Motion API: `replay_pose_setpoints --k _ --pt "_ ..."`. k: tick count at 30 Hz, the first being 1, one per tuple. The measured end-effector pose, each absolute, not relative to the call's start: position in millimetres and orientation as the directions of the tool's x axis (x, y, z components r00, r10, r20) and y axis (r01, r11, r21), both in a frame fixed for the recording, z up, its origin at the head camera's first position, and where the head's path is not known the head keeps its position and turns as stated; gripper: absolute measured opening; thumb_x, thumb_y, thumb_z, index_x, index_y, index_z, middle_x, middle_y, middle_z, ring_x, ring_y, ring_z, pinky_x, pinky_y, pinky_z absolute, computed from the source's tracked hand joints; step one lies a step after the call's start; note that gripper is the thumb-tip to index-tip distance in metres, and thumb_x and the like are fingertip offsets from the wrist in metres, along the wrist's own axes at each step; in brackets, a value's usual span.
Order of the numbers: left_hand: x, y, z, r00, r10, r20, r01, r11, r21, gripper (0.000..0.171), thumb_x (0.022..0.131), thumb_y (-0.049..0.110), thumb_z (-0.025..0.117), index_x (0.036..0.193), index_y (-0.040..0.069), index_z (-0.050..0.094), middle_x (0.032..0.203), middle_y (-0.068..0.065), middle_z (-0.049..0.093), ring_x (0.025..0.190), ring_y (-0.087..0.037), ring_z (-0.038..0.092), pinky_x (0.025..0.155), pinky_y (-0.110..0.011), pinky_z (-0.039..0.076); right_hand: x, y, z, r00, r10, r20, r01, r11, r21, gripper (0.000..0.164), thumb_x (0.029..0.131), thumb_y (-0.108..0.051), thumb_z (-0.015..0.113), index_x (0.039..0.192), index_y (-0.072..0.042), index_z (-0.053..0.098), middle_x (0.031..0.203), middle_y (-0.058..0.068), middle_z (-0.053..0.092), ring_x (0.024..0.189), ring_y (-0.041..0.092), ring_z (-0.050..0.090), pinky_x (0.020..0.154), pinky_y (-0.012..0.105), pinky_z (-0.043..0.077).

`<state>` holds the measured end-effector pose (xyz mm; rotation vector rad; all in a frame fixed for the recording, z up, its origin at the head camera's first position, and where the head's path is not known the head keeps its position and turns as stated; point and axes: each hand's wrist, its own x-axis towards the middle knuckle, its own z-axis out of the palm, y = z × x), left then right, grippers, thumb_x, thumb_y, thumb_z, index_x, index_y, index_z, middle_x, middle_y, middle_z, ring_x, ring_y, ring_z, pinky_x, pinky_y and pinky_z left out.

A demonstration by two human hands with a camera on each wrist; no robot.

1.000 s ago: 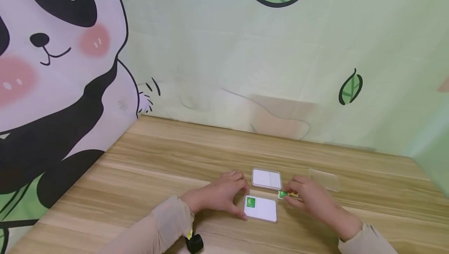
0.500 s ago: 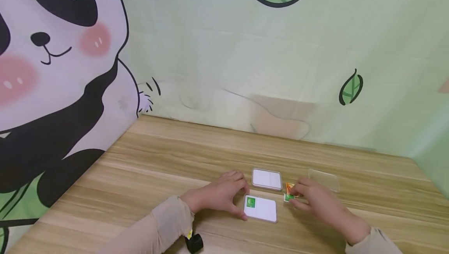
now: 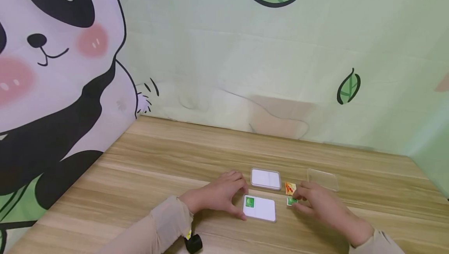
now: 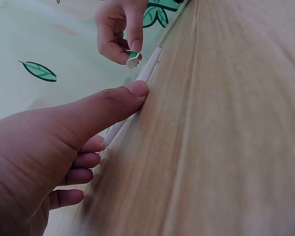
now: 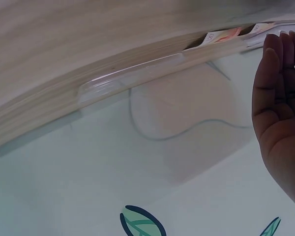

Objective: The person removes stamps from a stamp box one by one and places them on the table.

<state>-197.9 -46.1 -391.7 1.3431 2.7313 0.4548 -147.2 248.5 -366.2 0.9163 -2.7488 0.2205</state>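
Observation:
In the head view my left hand [image 3: 219, 192] holds a flat white card [image 3: 264, 209] in a clear case by its left side, thumb at the near corner and fingers at the far one. A small green stamp-like square [image 3: 250, 202] lies at the card's upper left. Between thumb and fingertips my right hand [image 3: 320, 203] pinches another little green stamp [image 3: 290, 201], tilted and partly hidden; the left wrist view shows the pinched stamp [image 4: 133, 60] above the card's far end. An orange stamp [image 3: 290, 188] lies on the table just beyond these fingers.
Behind the held card lies a second white card in a clear case [image 3: 265, 179]. A transparent lid [image 3: 322, 180] rests beyond my right hand. Near my left sleeve is a small black object [image 3: 193, 243]. A printed cloth wall [image 3: 196, 51] borders the wooden table [image 3: 158, 160].
My right hand has drawn back to the right and slightly nearer with the green stamp, which came apart from the orange stamp, now uncovered on the table. My left hand has stayed put.

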Motion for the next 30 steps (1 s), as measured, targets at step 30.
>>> replay_pose_setpoints --k 30 --pt "-199 -47 -392 -0.614 0.786 0.078 0.767 0.570 0.295 0.057 0.072 0.056 0.077 0.110 0.017 0.059 0.112 0.007 0.053 0.108 -0.009 0.044 0.102 -0.029 0.038 -142 255 -377 -0.775 -0.561 0.290 -0.594 0.804 -0.030 0.014 0.075 -0.026 0.079 0.080 -0.019 0.067 0.076 -0.015 0.050 0.067 -0.003 0.038 0.058 0.021 0.040"
